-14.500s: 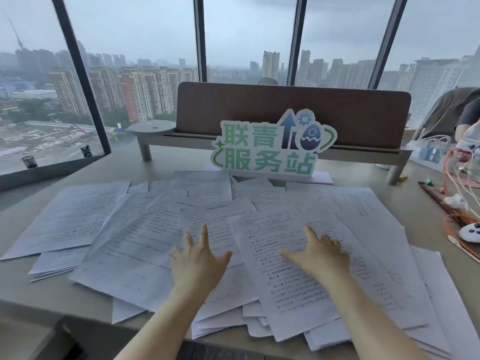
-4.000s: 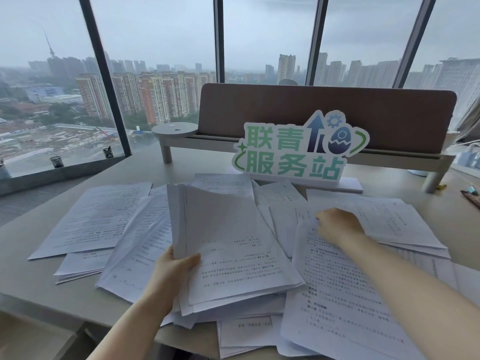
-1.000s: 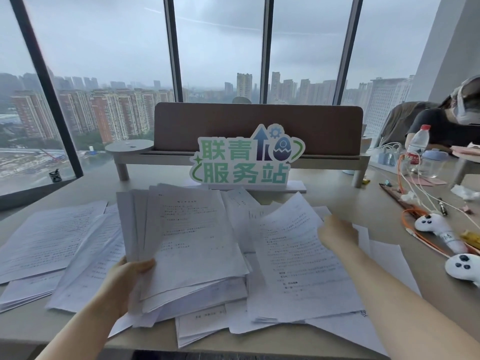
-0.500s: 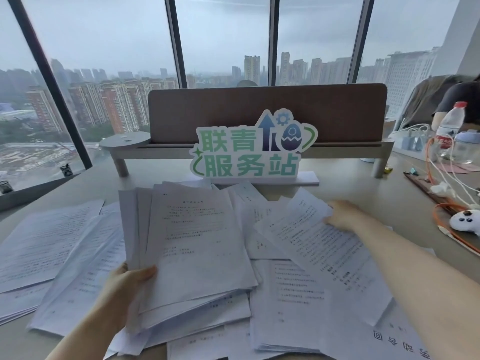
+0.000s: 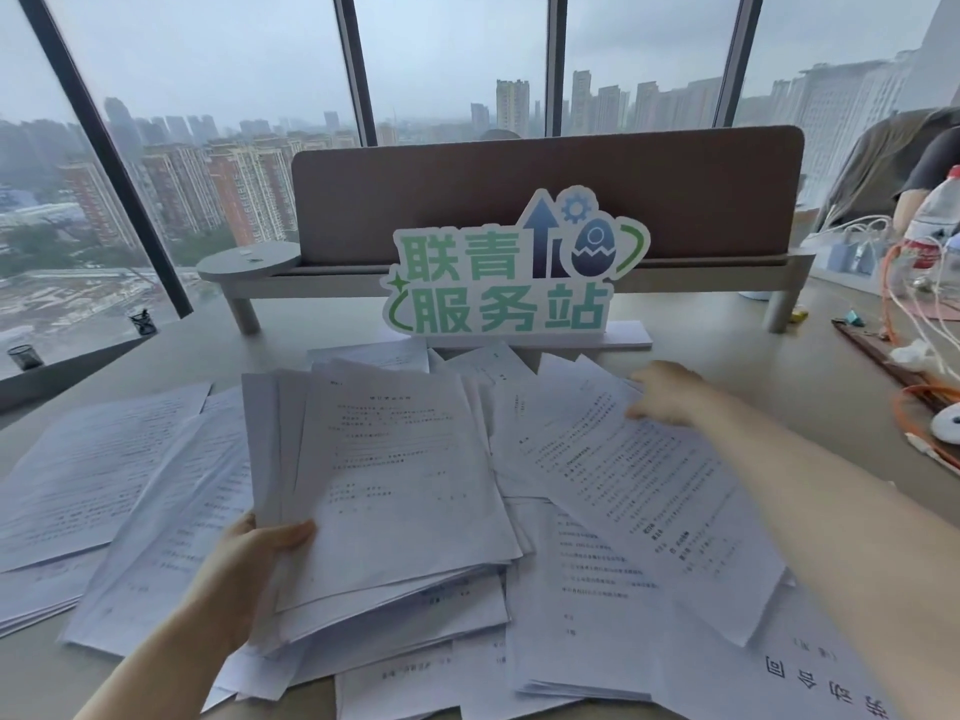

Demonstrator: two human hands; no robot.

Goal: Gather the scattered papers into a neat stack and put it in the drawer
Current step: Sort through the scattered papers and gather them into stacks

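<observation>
Printed white papers cover the desk. My left hand [image 5: 249,569] grips a rough stack of gathered sheets [image 5: 395,475] by its lower left corner, the stack tilted up off the desk. My right hand [image 5: 667,394] pinches the far edge of a loose sheet [image 5: 639,491] lying to the right of the stack. More scattered papers [image 5: 98,470] lie to the left, and others [image 5: 587,631] sit under and in front of the held ones. No drawer is in view.
A green and white standing sign [image 5: 514,272] is just behind the papers, before a brown desk divider [image 5: 675,200]. Cables, a water bottle [image 5: 935,220] and a white controller [image 5: 948,420] crowd the right side. A person sits at far right. Windows run behind.
My right hand has drawn the loose sheet a little toward the held stack. My left hand keeps its grip on the stack. The camera has shifted slightly.
</observation>
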